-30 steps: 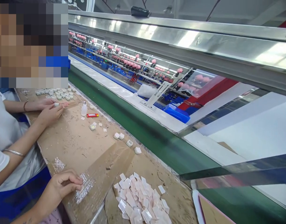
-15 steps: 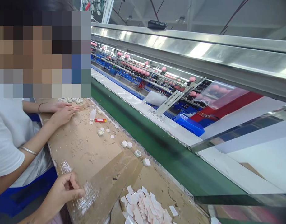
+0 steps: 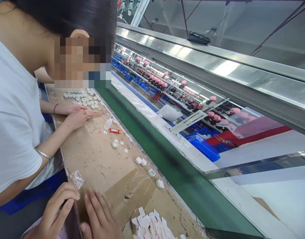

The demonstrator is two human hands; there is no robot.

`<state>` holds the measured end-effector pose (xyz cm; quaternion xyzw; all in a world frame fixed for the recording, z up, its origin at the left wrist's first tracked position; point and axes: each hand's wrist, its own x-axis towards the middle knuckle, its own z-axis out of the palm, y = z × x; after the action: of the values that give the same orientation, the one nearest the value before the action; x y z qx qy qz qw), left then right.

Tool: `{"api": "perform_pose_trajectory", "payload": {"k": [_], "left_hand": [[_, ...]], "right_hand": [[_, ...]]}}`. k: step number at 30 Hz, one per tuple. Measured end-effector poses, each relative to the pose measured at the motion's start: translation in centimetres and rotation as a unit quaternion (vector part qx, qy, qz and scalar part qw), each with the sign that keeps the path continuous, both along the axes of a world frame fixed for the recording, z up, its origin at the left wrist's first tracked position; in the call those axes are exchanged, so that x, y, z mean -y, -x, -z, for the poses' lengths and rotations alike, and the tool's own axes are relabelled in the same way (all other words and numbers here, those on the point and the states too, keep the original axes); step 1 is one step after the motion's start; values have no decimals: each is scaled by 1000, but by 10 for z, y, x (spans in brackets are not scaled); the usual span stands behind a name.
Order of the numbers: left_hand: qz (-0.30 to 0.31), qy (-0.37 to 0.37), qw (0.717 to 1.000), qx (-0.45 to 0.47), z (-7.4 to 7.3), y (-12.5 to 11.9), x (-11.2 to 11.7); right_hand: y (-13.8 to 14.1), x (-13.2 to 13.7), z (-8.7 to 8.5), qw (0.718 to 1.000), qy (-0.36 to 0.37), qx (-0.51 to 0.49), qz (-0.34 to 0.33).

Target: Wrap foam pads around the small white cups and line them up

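Observation:
My left hand (image 3: 58,209) hovers at the near left edge of the cardboard-covered table (image 3: 92,156), fingers bent and thumb apart, with nothing visible in it. Beside it, my right hand (image 3: 100,215) is held over the cardboard, palm down with fingers stretched out and slightly blurred. No object shows in its fingers, though its palm side is hidden. To the right of that hand lies a heap of small white square pieces (image 3: 151,225), cut off by the bottom of the picture.
A co-worker in a white shirt (image 3: 13,109) leans over the table at left, hands together. Small pale blocks (image 3: 151,173) line the far edge, near a red packet (image 3: 115,130) and a white bottle (image 3: 108,123). A green conveyor belt (image 3: 152,146) runs alongside.
My left hand has shifted left and down, its fingers loosening from a pinch. My right hand has come into view beside it. The view has swung, showing more of the co-worker.

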<state>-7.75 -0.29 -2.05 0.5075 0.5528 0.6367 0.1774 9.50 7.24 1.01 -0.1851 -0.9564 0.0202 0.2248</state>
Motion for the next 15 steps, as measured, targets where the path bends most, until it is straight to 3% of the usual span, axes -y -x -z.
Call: {"api": "perform_pose_trajectory", "payload": {"k": [3,7,10,15], "left_hand": [[-38,2,999,-1,5,5,7],[-77,-5,997,-21,14,18,10],[-111,8,994,-17,18,25,8],[-147,31,989,-9,22,28,4]], "right_hand": [[45,-26,-12,989,94,103,-57],[89,-46,-28,948,223,201,-106],[105,-57,-27,936,251,215,-119],[119,-76,-16,942,247,198,-114]]}}
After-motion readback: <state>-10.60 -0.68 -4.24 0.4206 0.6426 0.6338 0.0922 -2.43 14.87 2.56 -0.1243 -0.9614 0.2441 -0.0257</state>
